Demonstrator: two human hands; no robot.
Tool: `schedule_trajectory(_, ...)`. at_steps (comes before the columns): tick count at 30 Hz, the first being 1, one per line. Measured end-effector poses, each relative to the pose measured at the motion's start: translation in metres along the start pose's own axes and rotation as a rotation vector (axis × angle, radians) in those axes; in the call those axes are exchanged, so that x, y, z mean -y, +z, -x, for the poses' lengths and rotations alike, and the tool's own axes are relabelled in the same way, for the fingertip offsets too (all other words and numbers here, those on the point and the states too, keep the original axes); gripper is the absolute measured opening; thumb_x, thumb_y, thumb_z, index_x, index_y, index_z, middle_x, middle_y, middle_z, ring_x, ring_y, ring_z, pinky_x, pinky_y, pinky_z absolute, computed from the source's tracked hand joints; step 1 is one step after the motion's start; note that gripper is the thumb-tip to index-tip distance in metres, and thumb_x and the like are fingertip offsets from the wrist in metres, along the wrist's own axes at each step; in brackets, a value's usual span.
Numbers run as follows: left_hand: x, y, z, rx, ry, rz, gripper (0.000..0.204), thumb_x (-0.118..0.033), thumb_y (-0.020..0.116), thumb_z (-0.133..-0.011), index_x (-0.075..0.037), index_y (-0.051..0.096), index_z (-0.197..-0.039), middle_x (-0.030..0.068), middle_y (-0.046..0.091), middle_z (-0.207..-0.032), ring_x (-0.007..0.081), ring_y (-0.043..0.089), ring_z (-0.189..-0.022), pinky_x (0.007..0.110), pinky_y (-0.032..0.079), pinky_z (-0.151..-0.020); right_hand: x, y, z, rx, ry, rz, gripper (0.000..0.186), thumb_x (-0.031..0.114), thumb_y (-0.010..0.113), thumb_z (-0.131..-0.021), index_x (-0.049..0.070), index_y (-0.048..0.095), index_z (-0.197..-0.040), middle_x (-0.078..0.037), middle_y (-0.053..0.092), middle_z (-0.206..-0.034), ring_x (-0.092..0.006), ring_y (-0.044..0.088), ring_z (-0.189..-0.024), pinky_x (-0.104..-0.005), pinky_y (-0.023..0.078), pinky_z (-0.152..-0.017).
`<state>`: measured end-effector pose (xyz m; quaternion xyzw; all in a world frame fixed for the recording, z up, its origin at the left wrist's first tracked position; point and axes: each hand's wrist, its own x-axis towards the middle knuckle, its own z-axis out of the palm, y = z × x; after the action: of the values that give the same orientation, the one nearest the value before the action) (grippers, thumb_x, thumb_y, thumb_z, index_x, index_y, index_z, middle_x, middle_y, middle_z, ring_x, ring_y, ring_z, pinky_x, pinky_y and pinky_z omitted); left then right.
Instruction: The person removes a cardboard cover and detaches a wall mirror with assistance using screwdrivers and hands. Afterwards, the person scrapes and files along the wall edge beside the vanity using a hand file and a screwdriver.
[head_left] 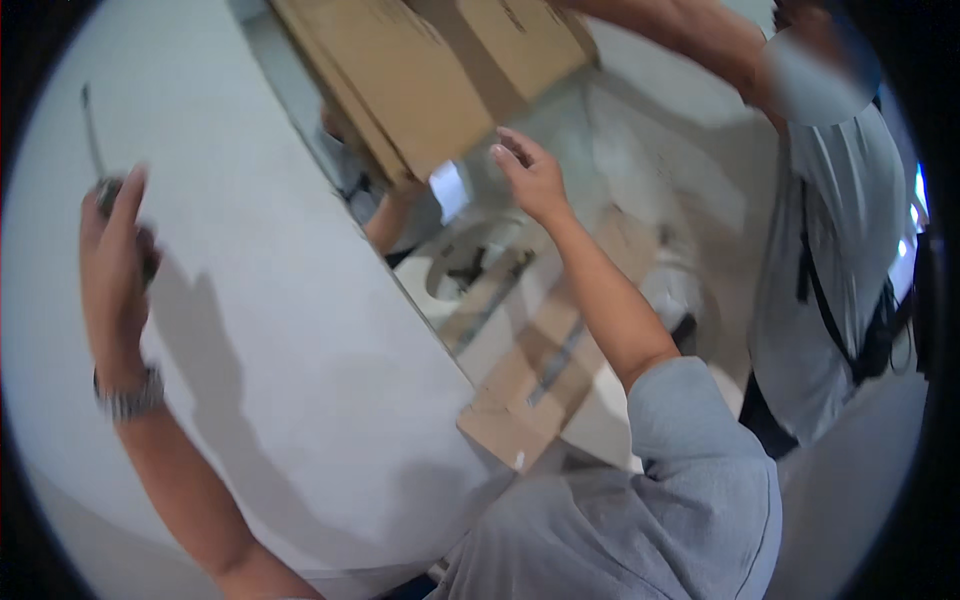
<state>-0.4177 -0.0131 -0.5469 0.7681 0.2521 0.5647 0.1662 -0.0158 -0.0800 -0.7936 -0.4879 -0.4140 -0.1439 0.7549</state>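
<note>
My left hand [120, 255] is raised against the white wall [250, 180] and grips a screwdriver [93, 130] with a long thin shaft pointing up. My right hand [530, 175] is lifted just below a large cardboard panel [390, 70], fingers loosely bent and apart, holding nothing; whether it touches the cardboard is unclear. Behind it is a mirror-like panel [558, 120], with a small white paper [448, 188] below the cardboard and what looks like a reflected arm.
A co-worker [830, 250] in grey stands at the right, an arm [690, 40] raised toward the cardboard. Below are an oval opening or basin [448, 262], partly seen through or in the glassy panel, and a long cardboard piece [500, 420] with a thin strip on it.
</note>
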Motion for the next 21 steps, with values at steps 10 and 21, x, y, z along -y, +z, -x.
schedule_trajectory(10,0.121,-0.060,0.262,0.633,-0.517,0.040,0.037,-0.003,0.055,-0.089,-0.003,0.044,-0.125,0.0029,0.052,-0.084,0.0095,0.050,-0.063,0.024,0.043,-0.054,-0.096,-0.165,0.269,0.064,0.870,0.678,0.041,0.033,0.071,-0.080,0.000,0.068,-0.104,-0.024,0.069,-0.101,-0.0353,0.066,-0.097,-0.0378,0.050,-0.087)
schedule_trajectory(21,0.178,0.042,0.439,0.828,-0.345,0.133,0.032,-0.009,0.060,-0.093,0.002,0.055,-0.123,0.0096,0.064,-0.085,0.0140,0.060,-0.072,0.028,0.050,-0.068,-0.104,-0.122,0.256,1.125,0.216,1.216,0.041,0.005,0.058,-0.080,0.014,0.060,-0.120,-0.009,0.056,-0.125,-0.0289,0.054,-0.117,-0.0445,0.048,-0.090)
